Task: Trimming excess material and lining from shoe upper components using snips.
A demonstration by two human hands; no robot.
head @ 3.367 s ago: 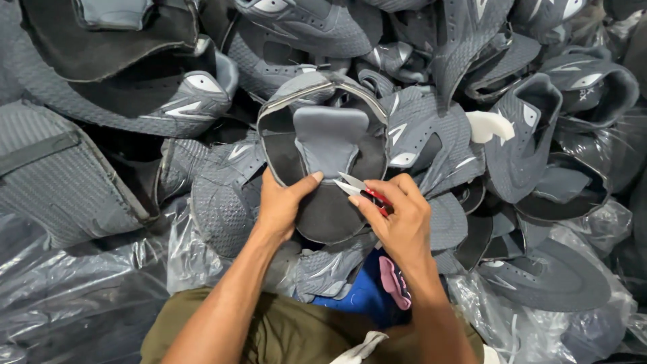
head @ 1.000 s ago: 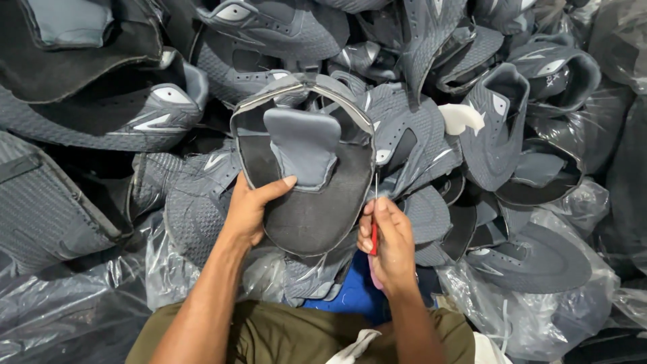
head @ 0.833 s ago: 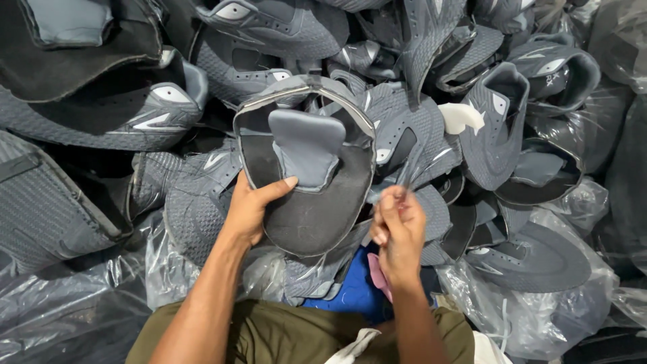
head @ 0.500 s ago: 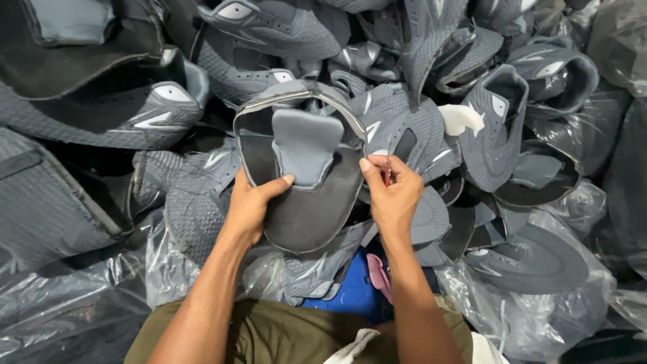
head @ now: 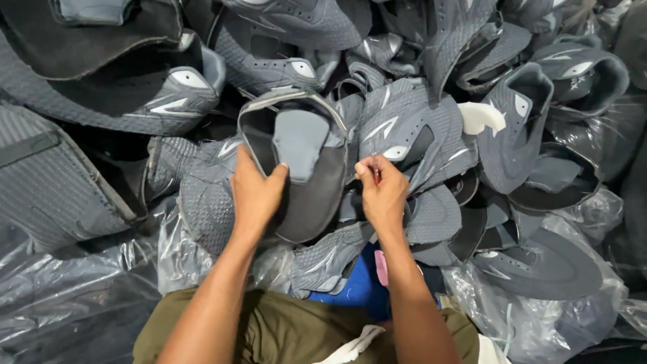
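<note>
At the far left of the frame crumpled clear plastic sheeting [head: 60,296] lies under the heap of grey shoe uppers [head: 162,94], apparently there to keep the pieces off whatever is beneath. Moving toward the centre, your left hand [head: 255,195] lies flat against the grey shoe upper [head: 296,162] you are working on, fingers spread along its left edge and the thumb pressed onto the pale tongue [head: 298,143], so the piece is propped open with its dark lining facing you; that grip seems meant to steady it and show the inside. The upper sits just left of the middle of the frame, resting on the pile. Just right of it, your right hand [head: 383,195] hovers beside the upper's right rim with thumb and forefinger pinched narrowly together; whether they hold a thread or a small tool cannot be made out. Below the hands a blue item [head: 357,290] with a pink piece [head: 381,266] rests on your lap. Further right lie more uppers, with a white scrap [head: 482,116] among them
</note>
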